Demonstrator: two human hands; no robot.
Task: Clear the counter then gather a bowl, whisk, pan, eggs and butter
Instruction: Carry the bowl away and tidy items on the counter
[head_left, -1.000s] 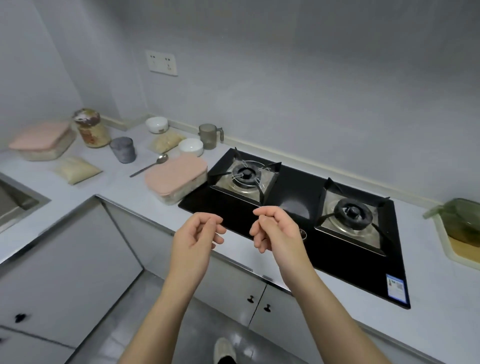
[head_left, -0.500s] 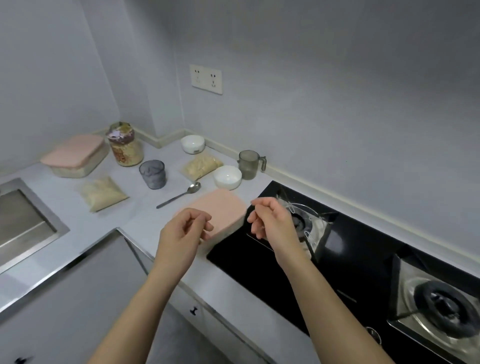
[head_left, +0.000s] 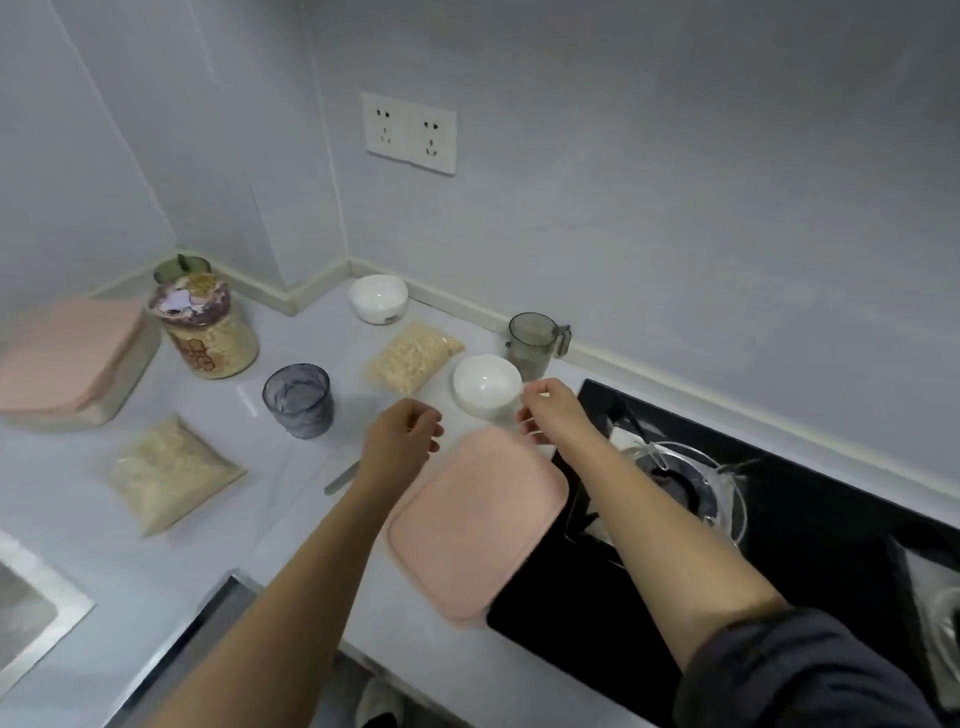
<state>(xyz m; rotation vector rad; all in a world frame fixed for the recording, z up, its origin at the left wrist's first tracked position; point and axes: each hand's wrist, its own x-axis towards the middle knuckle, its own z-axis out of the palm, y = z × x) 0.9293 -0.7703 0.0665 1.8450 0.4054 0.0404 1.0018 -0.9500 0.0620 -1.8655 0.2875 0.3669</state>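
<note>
**Head view of a kitchen counter (head_left: 291, 525), read left to right.** A steel sink (head_left: 26, 618) cuts the lower left corner. Behind it stands a pink-lidded box (head_left: 67, 358). Next comes a filled glass jar (head_left: 208, 338) in the wall corner, with a clear grain bag (head_left: 171, 475) lying flat in front of it. A grey tumbler (head_left: 298, 400) stands upright mid-counter, and a spoon handle (head_left: 340, 478) shows just beside the left forearm.

The left hand (head_left: 400, 441) hovers above the counter between the grey tumbler and a 2nd pink-lidded box (head_left: 478, 519). Its fingers are loosely curled and hold nothing.

A rear white bowl (head_left: 378, 299) sits near the back wall, with an oat bag (head_left: 413, 356) lying in front of it. The near white bowl (head_left: 483, 384) stands upright between the oat bag and a grey measuring cup (head_left: 535, 343), just beyond the 2nd pink-lidded box. The right hand (head_left: 553, 413) is at this bowl's right rim with fingers curled; whether it touches or grips the bowl cannot be told.

The 2nd pink-lidded box lies just beside a black gas hob (head_left: 810, 525), whose burner (head_left: 680, 480) is partly hidden by the right forearm. A double wall socket (head_left: 410, 132) sits above.
</note>
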